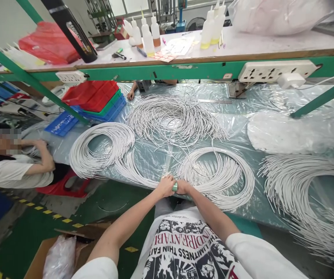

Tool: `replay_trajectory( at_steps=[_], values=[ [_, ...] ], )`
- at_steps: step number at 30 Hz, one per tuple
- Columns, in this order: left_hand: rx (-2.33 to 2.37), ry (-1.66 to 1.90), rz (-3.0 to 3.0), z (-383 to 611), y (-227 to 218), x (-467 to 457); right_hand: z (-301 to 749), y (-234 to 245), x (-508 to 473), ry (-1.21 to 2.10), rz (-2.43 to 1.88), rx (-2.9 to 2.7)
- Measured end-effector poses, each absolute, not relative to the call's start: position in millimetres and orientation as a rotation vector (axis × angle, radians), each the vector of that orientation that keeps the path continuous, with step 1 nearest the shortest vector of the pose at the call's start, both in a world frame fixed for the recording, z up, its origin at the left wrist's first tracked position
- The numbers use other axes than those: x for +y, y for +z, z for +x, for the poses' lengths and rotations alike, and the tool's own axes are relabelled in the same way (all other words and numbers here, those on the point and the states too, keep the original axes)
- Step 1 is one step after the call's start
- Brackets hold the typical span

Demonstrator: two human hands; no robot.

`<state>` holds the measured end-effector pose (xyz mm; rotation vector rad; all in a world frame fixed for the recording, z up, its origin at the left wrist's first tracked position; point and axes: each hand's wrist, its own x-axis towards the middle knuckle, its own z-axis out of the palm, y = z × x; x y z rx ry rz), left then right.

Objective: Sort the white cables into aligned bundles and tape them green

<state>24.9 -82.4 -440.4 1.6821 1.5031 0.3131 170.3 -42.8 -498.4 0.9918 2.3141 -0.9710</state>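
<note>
Where the white wire coil (216, 176) reaches the near edge of the tabletop (242, 128), both hands meet on a small green roll (174, 187), seemingly tape. The left hand (165, 186) has its grip curled closed against the roll, and what it clasps is hidden. The right hand (183, 187) pinches the roll's other side. Done well, I judge, the strands stay gathered tight there, none straying toward the neighbouring coil (101, 149) to the left.

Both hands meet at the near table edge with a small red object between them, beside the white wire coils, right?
Not red: the head view shows that the small object between the left hand and the right hand is green. The rest holds.
</note>
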Motion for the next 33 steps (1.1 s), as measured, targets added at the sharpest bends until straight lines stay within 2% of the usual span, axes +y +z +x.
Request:
replay_trajectory(
  at_steps=[7, 15, 19, 24, 28, 33],
  values=[
    [1.445, 0.3, 1.78, 10, -427, -110, 172, -490, -41, -0.962, 0.986, 2.303],
    [1.459, 0.527, 1.66, 18, -430, -144, 177, -479, -28, -1.007, 0.969, 2.347],
    [1.566, 0.704, 1.392, 25, -437, -159, 179, -476, -21, -0.978, 0.94, 2.354],
    [1.802, 0.858, 0.789, 39, -460, -172, 179, -475, -21, -0.913, 0.928, 2.362],
    [1.67, 0.857, 0.38, 51, -478, -165, 180, -472, -24, -0.886, 0.923, 2.369],
    [1.503, 0.944, 0.164, 62, -487, -156, 178, -468, -21, -0.846, 0.927, 2.371]
  ],
)
